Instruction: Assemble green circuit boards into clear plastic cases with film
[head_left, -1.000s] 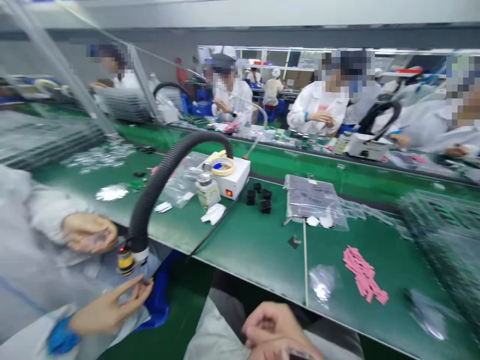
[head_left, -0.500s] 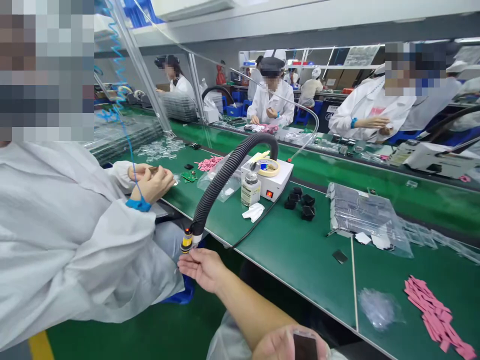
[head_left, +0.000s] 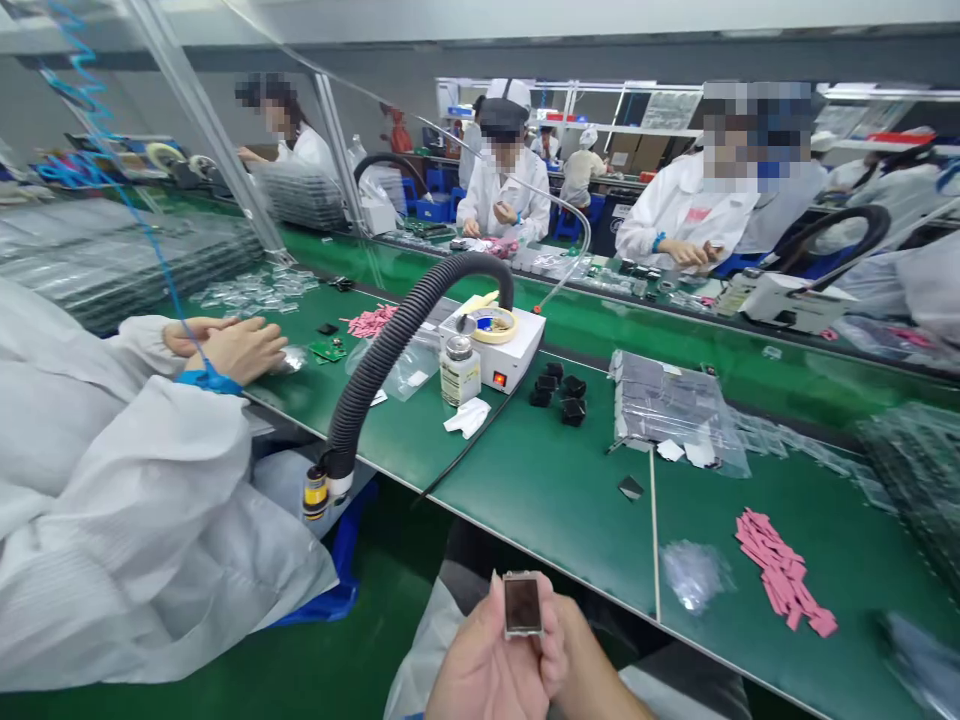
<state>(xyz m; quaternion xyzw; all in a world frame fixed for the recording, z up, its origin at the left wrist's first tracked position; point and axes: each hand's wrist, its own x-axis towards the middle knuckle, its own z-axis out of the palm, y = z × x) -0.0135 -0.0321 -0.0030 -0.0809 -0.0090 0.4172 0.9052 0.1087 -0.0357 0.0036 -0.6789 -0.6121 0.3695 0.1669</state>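
My left hand is palm up low in the view, its thumb and fingers gripping the edges of a small screen module with a dark face and a pale frame. Just behind it on the right is my right hand, close against the left one. The left hand hides most of its fingers, so its grip cannot be made out. To the upper left, apart from both hands, the white nozzle of a black corrugated hose hangs past the table edge, with a yellow-banded sensor on it.
A white box carries a tape roll. Beside it stand a bottle and black pieces. Pink strips, a plastic bag and a bagged tray lie rightward. A co-worker's hands are at left.
My right hand has come back from the hose nozzle to my left hand. The screen module is higher in view. The sensor's red light no longer shows. The view has turned right.
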